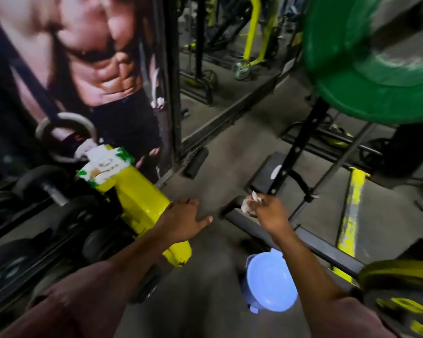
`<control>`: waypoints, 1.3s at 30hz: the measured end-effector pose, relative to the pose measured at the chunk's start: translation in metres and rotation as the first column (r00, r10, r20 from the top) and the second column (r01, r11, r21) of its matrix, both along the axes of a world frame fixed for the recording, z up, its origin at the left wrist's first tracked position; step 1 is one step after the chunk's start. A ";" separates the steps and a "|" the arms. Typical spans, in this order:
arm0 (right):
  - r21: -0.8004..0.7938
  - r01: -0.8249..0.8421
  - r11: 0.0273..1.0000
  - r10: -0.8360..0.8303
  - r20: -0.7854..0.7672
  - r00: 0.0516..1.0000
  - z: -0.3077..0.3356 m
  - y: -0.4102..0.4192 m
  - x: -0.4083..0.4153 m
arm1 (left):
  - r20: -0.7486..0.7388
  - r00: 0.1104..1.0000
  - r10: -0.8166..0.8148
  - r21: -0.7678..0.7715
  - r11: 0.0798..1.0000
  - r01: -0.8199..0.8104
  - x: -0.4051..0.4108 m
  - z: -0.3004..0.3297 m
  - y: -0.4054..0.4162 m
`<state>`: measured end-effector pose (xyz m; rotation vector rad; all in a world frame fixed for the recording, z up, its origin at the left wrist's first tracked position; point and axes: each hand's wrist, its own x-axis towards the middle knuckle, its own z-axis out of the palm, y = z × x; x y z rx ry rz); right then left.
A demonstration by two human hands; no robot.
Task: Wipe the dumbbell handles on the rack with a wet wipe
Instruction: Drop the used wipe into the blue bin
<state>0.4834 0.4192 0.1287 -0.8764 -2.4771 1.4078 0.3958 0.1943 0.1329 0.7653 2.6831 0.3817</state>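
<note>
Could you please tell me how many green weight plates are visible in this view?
1: the green weight plate fills the upper right corner, above the right hand holding the wet wipe. Others may be hidden.

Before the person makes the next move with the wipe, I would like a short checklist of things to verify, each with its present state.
1. Wet wipe in hand: ok, the right hand pinches a crumpled one.
2. Left hand free: ok, fingers spread, holding nothing, beside the yellow rack end.
3. Spare wipes near: ok, the wipe pack lies on top of the rack.
4. Dumbbells within view: ok, they sit on the rack at the left.
5. Place to drop a used wipe: ok, a blue bin stands open on the floor under the right arm.
6. Wipe still wet or clean: cannot tell.
</note>
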 end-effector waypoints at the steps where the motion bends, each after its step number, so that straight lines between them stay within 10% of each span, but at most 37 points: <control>1: 0.006 -0.003 1.000 0.003 -0.009 1.000 0.005 0.013 0.013 | -0.005 1.000 -0.022 0.007 1.000 0.022 0.005 0.007 0.015; 23: 0.087 0.548 0.832 -0.547 -0.035 0.836 0.003 0.100 0.160 | 0.044 0.834 -0.550 -0.047 0.833 0.551 0.049 0.007 0.182; 39: 0.004 0.620 0.785 -0.620 -0.005 0.785 -0.028 0.077 0.175 | 0.144 0.755 -0.639 -0.077 0.754 0.653 0.039 -0.039 0.183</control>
